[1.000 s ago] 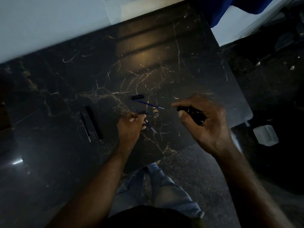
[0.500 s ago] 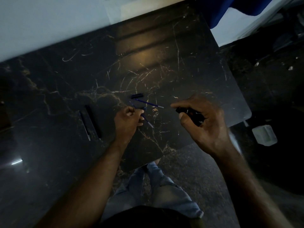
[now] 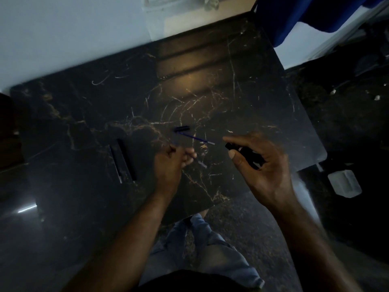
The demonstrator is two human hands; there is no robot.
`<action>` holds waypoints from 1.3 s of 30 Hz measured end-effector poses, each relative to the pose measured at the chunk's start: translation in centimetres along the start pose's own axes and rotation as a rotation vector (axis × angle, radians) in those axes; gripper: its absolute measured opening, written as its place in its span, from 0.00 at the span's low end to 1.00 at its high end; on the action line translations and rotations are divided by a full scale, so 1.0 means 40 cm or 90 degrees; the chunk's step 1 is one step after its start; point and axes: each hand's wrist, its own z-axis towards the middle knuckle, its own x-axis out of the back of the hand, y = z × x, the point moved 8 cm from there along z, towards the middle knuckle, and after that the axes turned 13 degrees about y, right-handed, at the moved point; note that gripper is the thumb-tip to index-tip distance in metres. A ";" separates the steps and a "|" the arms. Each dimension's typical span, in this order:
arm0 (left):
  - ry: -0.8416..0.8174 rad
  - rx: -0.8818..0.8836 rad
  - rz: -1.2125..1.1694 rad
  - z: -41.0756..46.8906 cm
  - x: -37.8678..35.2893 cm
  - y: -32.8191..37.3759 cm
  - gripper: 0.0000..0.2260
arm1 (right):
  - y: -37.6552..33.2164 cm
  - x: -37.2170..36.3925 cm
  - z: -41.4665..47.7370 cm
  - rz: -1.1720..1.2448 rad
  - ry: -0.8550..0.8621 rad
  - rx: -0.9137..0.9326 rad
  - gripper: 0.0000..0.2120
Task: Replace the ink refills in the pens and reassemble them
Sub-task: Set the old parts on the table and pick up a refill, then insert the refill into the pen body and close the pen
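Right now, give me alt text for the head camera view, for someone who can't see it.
Two bare hands work over a dark marble table: the right hand grips a black pen barrel, the left hand pinches a thin refill. A blue refill and a small black cap lie just beyond them, two dark pens farther left.

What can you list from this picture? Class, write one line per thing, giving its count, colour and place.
Table: one, black marble with pale veins, fills the middle.
Ink refill: one, blue, lying loose on the table between the hands.
Pen cap: one, black, on the table just beyond the refill.
Long dark pieces: two, black, side by side on the table's left part; too dim to name.
Pen barrel: one, black, held in the right hand.
Small box: one, whitish, on the floor at right.
Cloth: one, blue, top right.
Left hand: closed around something slim, its tip showing.
Right hand: gripping the barrel.
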 end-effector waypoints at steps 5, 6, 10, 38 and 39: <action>0.069 0.076 0.021 0.004 0.044 -0.123 0.08 | -0.005 -0.002 -0.007 -0.017 -0.005 0.013 0.13; 0.072 0.082 0.010 0.008 0.042 -0.123 0.08 | -0.001 -0.002 -0.010 -0.016 -0.008 0.010 0.13; 0.057 0.067 0.003 0.025 0.020 -0.104 0.08 | 0.014 -0.004 -0.021 -0.024 -0.015 -0.001 0.13; -0.052 -0.303 -0.266 -0.207 -0.078 0.445 0.05 | -0.124 0.076 -0.005 0.104 0.113 0.085 0.10; -0.050 -0.299 -0.279 -0.206 -0.076 0.448 0.06 | -0.122 0.080 -0.008 0.112 0.119 0.079 0.10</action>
